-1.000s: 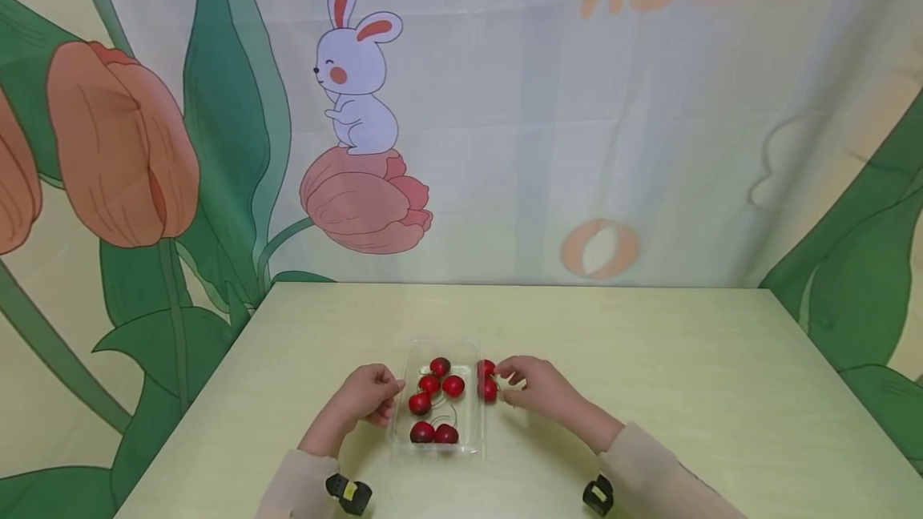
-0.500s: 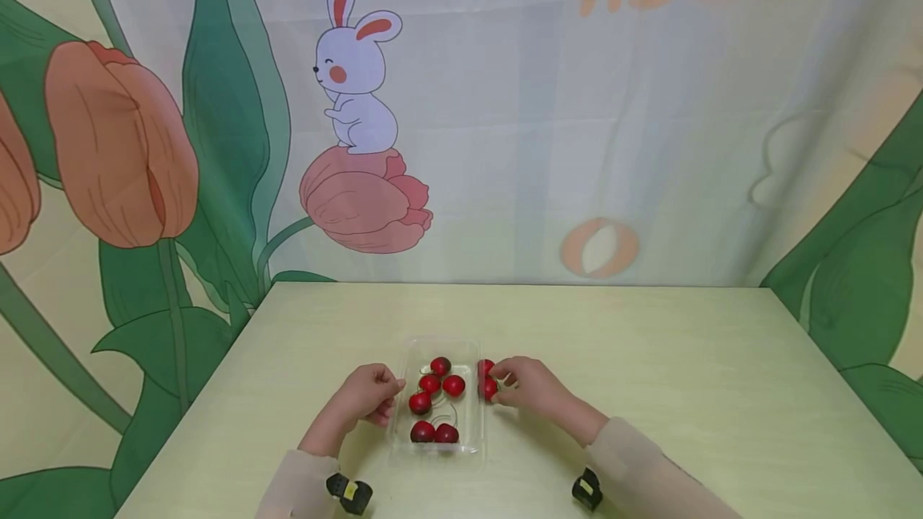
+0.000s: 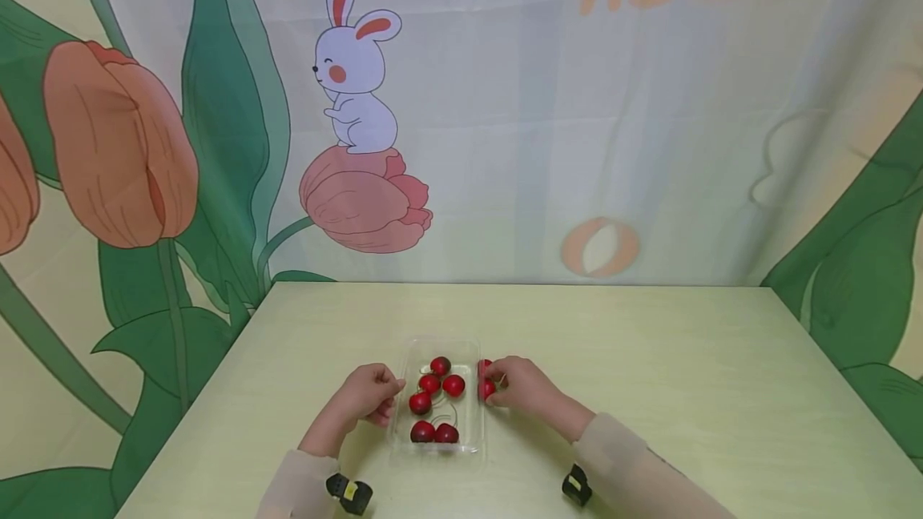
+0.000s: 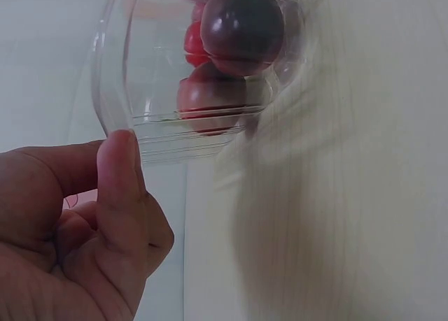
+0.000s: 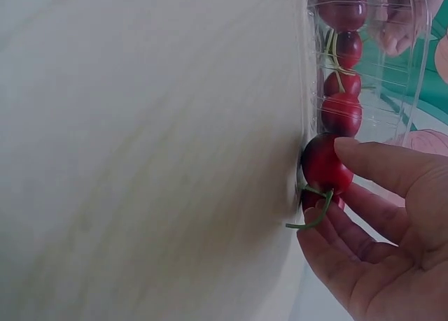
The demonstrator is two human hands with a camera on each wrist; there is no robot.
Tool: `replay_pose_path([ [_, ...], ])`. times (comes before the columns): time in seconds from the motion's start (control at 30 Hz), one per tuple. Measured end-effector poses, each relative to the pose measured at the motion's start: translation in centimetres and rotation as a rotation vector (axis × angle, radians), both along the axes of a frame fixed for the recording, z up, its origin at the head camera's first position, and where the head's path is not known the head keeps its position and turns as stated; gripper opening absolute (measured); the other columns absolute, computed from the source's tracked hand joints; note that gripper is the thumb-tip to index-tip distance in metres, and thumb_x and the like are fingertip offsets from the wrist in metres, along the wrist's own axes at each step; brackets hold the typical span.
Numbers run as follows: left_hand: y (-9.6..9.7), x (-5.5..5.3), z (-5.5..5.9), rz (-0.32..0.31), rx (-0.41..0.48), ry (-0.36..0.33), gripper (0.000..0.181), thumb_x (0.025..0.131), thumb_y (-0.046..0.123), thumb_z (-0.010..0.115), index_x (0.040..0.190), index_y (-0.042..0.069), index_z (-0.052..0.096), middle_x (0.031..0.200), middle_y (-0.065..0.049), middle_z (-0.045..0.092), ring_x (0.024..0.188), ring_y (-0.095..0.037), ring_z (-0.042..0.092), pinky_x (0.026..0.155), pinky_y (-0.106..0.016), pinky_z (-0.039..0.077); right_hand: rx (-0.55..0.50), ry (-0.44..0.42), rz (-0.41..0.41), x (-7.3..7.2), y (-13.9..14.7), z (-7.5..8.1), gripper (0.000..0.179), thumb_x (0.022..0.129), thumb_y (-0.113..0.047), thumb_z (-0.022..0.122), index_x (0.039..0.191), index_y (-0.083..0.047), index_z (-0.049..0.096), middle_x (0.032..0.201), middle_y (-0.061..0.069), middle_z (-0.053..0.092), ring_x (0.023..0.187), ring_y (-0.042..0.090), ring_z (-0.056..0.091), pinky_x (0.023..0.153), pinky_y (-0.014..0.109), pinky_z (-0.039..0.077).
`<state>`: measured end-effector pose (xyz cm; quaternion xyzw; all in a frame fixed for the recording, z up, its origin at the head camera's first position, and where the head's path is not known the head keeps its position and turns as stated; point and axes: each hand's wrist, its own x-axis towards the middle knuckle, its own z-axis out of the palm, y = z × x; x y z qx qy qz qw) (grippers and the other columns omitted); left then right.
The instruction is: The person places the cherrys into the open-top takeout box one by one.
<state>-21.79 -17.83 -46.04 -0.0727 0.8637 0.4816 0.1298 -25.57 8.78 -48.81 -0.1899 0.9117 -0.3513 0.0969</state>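
Note:
A clear plastic box [image 3: 470,423] stands on the table with several red cherries [image 3: 453,385] inside, some with green stems. My left hand [image 3: 371,392] pinches its left rim between thumb and forefinger, plainly seen in the left wrist view. Two more cherries [image 3: 489,388] lie outside, against the right wall of the box. Around these my right hand [image 3: 530,388] curls its fingers. In the right wrist view, the thumb lies on the nearer cherry [image 5: 326,163] and the fingers reach behind it, beside its green stem. The other cherry [image 5: 311,197] is mostly hidden.
The pale table [image 3: 649,375] extends to both sides and behind the box. A curtain [image 3: 490,142] printed with tulips and a rabbit hangs along its back edge. Black wrist devices [image 3: 349,494] sit by both sleeves.
My right hand has moved left and its fingers have come around the cherries beside the box. The left hand and the box have stayed in place.

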Motion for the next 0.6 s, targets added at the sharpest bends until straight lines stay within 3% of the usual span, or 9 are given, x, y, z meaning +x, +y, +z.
replay_pose_path([
  [0.3, 0.05, -0.04, -0.03, 0.001, 0.001, 0.003, 0.020, 0.103, 0.016, 0.061, 0.089, 0.003, 0.057, 0.069, -0.003, 0.051, 0.054, -0.012, 0.053, 0.051, -0.022, 0.056, 0.022, 0.015, 0.006, 0.09, -0.06, 0.04, 0.028, 0.081, -0.001, 0.082, 0.108, 0.002, 0.075, 0.091, 0.008, 0.071, 0.081, 0.016, 0.057, 0.074, 0.031, 0.053],
  [0.6, 0.06, 0.00, 0.12, 0.002, -0.005, -0.003, 0.019, 0.103, 0.016, 0.061, 0.090, 0.003, 0.057, 0.070, -0.003, 0.051, 0.054, -0.012, 0.053, 0.051, -0.021, 0.055, 0.034, 0.018, -0.003, 0.32, 0.10, 0.35, 0.027, 0.080, -0.002, 0.083, 0.105, 0.004, 0.075, 0.084, 0.006, 0.065, 0.077, 0.016, 0.051, 0.067, 0.025, 0.044],
])
